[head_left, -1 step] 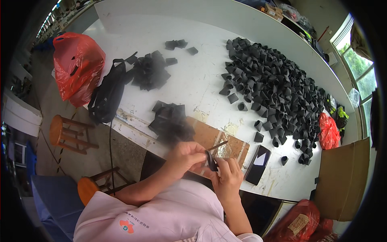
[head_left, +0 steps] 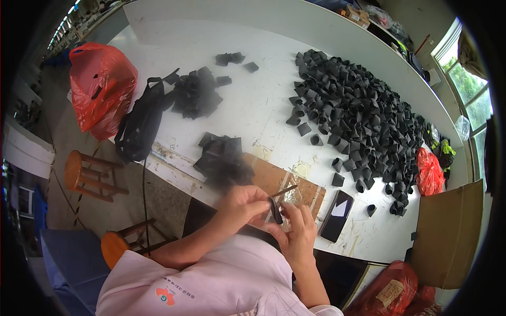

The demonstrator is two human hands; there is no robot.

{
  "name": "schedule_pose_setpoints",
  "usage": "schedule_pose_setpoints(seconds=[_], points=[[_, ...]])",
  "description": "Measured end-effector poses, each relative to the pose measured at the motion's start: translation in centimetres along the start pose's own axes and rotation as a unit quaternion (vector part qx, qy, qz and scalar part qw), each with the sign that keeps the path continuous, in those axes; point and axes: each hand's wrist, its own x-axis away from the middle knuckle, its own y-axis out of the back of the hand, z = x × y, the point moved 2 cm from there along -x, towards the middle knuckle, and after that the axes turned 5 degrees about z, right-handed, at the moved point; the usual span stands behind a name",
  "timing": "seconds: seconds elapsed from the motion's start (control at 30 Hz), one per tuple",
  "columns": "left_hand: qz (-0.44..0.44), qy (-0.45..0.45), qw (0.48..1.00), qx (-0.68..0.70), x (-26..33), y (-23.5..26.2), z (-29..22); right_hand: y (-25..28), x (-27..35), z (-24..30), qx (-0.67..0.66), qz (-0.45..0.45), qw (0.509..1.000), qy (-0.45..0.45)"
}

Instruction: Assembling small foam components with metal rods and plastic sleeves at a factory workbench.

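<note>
While the red bag [head_left: 100, 87] and black bag [head_left: 139, 126] hang off the table's [head_left: 253, 105] left edge, either could slide to the floor; beside them a loose stack of flat black pieces [head_left: 224, 158] sits near the rim, apt to be nudged off by an elbow; left hand [head_left: 243, 203] and right hand [head_left: 296, 226] both pinch one small black piece [head_left: 274, 209] and a thin stick [head_left: 284, 190] over the board [head_left: 274, 181], grip closed; a slip could drop it; the phone [head_left: 337, 215] lies near the edge; the heap of rolled pieces [head_left: 358, 121] may scatter.
</note>
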Motion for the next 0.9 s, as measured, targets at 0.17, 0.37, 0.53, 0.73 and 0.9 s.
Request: schedule_pose_setpoints(seconds=[0.17, 0.37, 0.53, 0.73, 0.9], points=[[-0.007, -0.131, 0.979, -0.156, 0.6, -1.4, -0.1, -0.3, -0.2, -0.6, -0.201, 0.021, 0.975, -0.091], [-0.189, -0.326, 0.842, -0.385, 0.6, -2.2, 0.1, -2.2, -0.8, -0.4, -0.008, -0.095, 0.995, -0.003], [0.046, -0.007, 0.961, 0.273, -0.5, -0.6, 1.0, -2.6, 0.1, -1.8, -0.076, -0.11, 0.985, -0.11], [-0.01, -0.099, 0.994, 0.049, -0.2, -1.9, 0.3, -2.7, 0.3, -2.8, -0.775, 0.043, 0.548, -0.313], [-0.13, -0.27, 0.944, -0.139, 0.4, -2.8, -0.7, -1.0, -1.0, -1.0, -0.707, 0.085, 0.624, -0.322]])
